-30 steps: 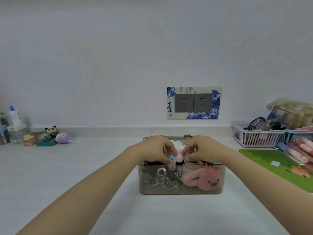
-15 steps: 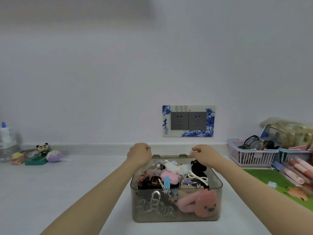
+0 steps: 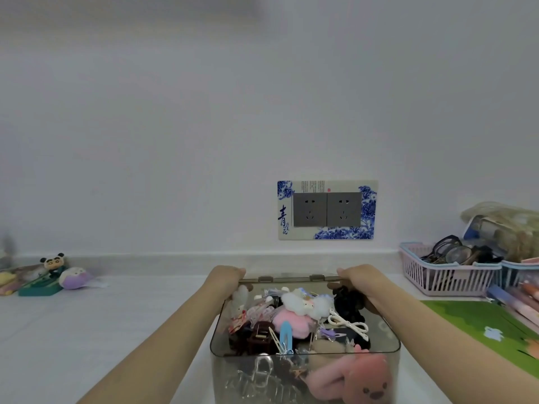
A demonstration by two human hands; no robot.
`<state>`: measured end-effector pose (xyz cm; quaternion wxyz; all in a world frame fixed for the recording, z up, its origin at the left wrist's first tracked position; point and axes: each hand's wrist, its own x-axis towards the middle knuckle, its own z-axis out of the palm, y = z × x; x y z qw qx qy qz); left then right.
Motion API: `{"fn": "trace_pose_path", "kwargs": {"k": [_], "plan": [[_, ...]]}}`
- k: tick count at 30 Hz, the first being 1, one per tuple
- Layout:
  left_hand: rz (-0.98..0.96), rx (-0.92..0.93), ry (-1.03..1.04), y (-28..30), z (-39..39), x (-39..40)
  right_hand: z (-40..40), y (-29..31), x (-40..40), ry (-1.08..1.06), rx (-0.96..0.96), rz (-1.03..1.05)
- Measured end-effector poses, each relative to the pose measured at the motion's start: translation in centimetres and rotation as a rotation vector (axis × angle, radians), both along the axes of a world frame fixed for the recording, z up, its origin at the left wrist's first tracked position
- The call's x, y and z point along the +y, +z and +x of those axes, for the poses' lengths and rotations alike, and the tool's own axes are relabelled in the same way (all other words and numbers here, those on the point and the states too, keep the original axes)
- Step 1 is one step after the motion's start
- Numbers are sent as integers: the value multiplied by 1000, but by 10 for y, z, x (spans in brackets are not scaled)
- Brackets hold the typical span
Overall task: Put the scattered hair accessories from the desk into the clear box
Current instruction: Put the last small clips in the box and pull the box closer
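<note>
The clear smoky box (image 3: 230,377) stands on the white desk in front of me, full of hair accessories. Among them are a pink plush animal (image 3: 361,380), a blue snap clip (image 3: 286,335), a white fluffy clip (image 3: 303,304) and a black claw clip (image 3: 350,304). My left hand (image 3: 226,277) is curled over the box's far left corner. My right hand (image 3: 357,277) is curled over the far right corner. Between them runs the thin edge of the hinged lid (image 3: 291,279), which both hands grip.
A pink basket (image 3: 431,282) with glasses stands at the right by the wall, with pens (image 3: 525,295) and a green mat (image 3: 478,325) in front of it. Small toy figures (image 3: 55,272) lie at the far left. A double wall socket (image 3: 326,209) is behind the box.
Both hands left the middle of the box, where they had set down a small pink piece, and moved apart to its far corners. The box now looks closer and lower in view.
</note>
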<state>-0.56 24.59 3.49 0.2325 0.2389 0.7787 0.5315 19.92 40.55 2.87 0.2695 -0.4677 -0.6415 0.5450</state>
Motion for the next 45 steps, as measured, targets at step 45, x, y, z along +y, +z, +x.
{"fn": "trace_pose_path", "kwargs": {"k": [45], "plan": [[222, -23, -206, -17, 114, -153, 113, -6, -137, 174, 267, -43]]}}
